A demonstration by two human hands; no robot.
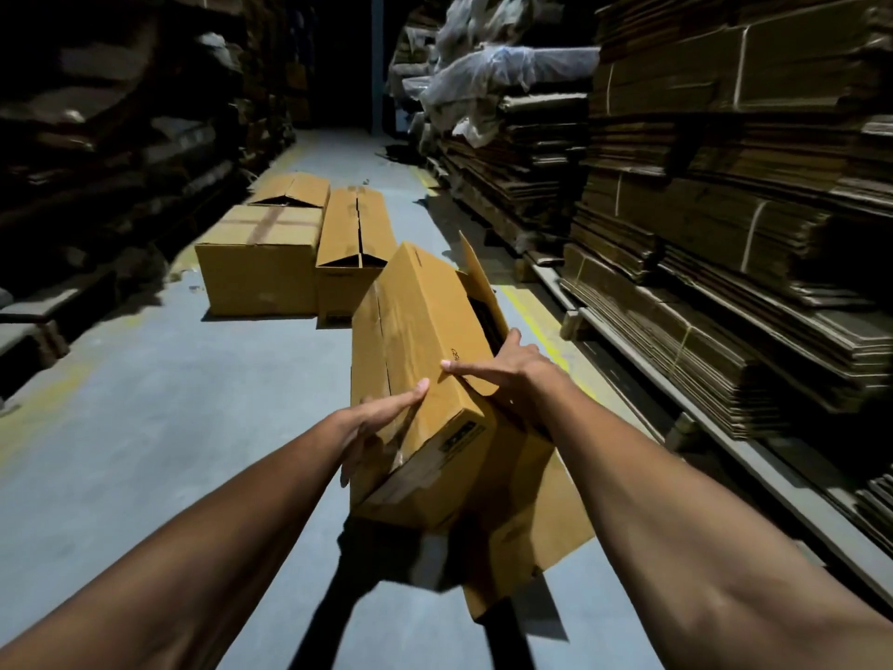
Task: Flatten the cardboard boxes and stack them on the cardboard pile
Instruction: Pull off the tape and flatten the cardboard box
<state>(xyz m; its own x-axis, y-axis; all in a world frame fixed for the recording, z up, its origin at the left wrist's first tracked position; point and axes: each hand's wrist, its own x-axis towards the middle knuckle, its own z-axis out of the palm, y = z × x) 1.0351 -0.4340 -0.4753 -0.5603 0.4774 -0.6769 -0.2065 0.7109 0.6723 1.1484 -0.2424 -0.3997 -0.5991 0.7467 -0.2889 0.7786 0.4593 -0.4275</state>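
- On the aisle floor [145, 427], near its right-hand yellow line, a long cardboard box [415, 360] was held tilted, its near end raised and its far end low; whether that end touched the floor could not be told.
- Left hand [372, 427]: fingers spread flat against the box's left face near the lower end, grip apart, pressing rather than clasping; judged to steady the box while its shape was broken down.
- Right hand [502, 369]: grip apart, thumb stretched over the upper right edge, fingers reaching into the open side where a loose flap [478, 278] stood up; judged placed there to push the wall inward and collapse it.
- A flattened panel [526, 524], either a further flap or a separate sheet, lay under the box toward the right.
- Farther along the floor, well apart from the held box: a taped box [256, 268], a long box with parted top flaps [355, 234] touching its right side, and a third box [295, 188] behind them; all still unflattened.
- Along the right edge of the aisle, stacked flat cardboard [725, 234] on low pallets, the likely destination pile.
- Task judged early: no box was yet fully flat.
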